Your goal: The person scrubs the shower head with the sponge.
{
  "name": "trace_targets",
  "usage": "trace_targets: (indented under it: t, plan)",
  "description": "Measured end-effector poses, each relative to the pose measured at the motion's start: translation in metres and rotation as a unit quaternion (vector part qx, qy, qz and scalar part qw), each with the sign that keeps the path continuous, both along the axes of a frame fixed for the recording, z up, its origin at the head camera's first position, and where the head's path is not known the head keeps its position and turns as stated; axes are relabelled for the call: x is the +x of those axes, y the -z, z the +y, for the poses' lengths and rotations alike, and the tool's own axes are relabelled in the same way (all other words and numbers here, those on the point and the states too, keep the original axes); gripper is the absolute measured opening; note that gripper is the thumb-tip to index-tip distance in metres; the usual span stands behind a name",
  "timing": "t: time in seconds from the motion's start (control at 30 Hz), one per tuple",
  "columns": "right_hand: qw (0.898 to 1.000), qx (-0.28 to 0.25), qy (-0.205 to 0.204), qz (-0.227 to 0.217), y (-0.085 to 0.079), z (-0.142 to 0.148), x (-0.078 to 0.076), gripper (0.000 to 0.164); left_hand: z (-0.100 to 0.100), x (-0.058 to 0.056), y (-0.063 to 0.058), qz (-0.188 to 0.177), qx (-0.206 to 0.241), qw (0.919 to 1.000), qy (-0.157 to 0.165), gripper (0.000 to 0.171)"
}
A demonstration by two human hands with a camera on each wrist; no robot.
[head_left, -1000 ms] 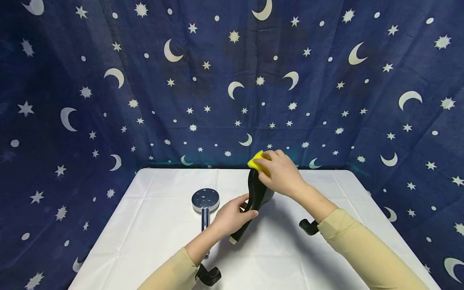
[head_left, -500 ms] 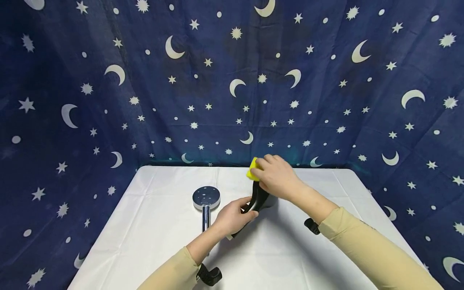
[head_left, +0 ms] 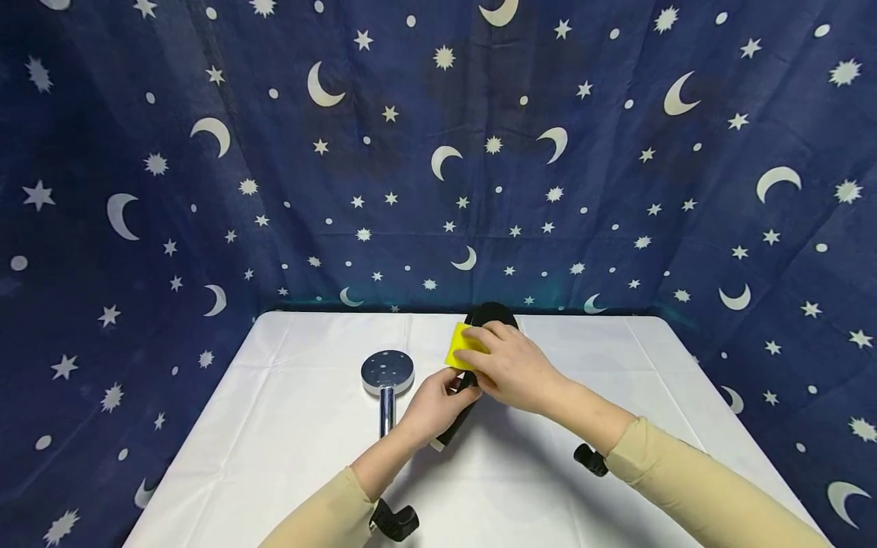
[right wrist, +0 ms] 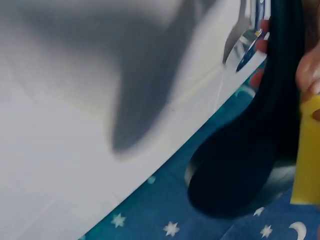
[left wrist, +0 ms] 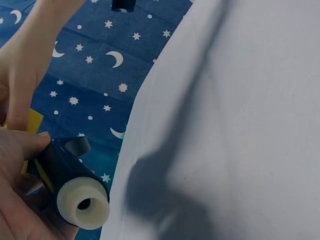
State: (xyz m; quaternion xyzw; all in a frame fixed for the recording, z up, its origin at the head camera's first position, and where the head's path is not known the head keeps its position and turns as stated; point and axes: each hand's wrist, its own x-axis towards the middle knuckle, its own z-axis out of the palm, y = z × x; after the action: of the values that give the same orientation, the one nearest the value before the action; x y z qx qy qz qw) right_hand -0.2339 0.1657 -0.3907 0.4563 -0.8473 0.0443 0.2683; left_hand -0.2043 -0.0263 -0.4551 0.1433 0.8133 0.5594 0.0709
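Note:
My left hand [head_left: 433, 411] grips the handle of a black hand shower [head_left: 495, 313], which is tilted above the table. The handle's pale hollow connector end [left wrist: 82, 204] points toward the left wrist camera. In my right hand [head_left: 512, 367] is a yellow sponge [head_left: 460, 347], pinched between fingers and thumb. The sponge lies against the shower's handle, just beyond my left fingers. In the right wrist view the rounded head of the hand shower [right wrist: 232, 172] hangs beside the sponge [right wrist: 306, 160]. My right hand hides the middle of the shower in the head view.
A chrome hand shower [head_left: 387, 371] lies on the white-covered table [head_left: 308, 426], left of my left hand. A dark blue curtain [head_left: 384, 175] with moons and stars stands behind the table and at both sides. Black wrist cameras [head_left: 395, 523] sit under the forearms.
My right hand has moved the sponge down from the top of the black hand shower along its handle, toward my left hand. The shower's tilt has shifted, and its head now shows behind my right hand.

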Motion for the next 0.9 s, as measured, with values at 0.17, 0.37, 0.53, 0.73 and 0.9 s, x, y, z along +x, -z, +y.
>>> trace_targets:
  t: [0.17,0.37,0.53,0.73,0.9]
  plan:
    - [0.998,-0.024,0.050,-0.023,-0.004,0.015,-0.016,0.039,0.000,0.002,0.001,-0.031,0.043,0.9985,0.009,0.052]
    - [0.968,-0.130,0.183,-0.108,-0.006,0.040,-0.039,0.037,0.001,0.006,0.000,-0.038,0.090,0.9951,0.013,0.050]
    - [0.965,-0.161,0.158,-0.132,0.001,0.033,-0.024,0.037,0.000,0.003,0.000,-0.055,0.117,0.9915,-0.009,0.054]
    - [0.988,-0.098,0.061,-0.106,0.005,0.012,0.004,0.039,-0.004,-0.001,0.000,-0.085,0.137,0.9863,-0.033,0.058]
    - [0.975,-0.148,0.127,-0.103,0.004,0.031,-0.017,0.038,-0.003,0.001,-0.001,-0.103,0.153,0.9823,-0.031,0.061]
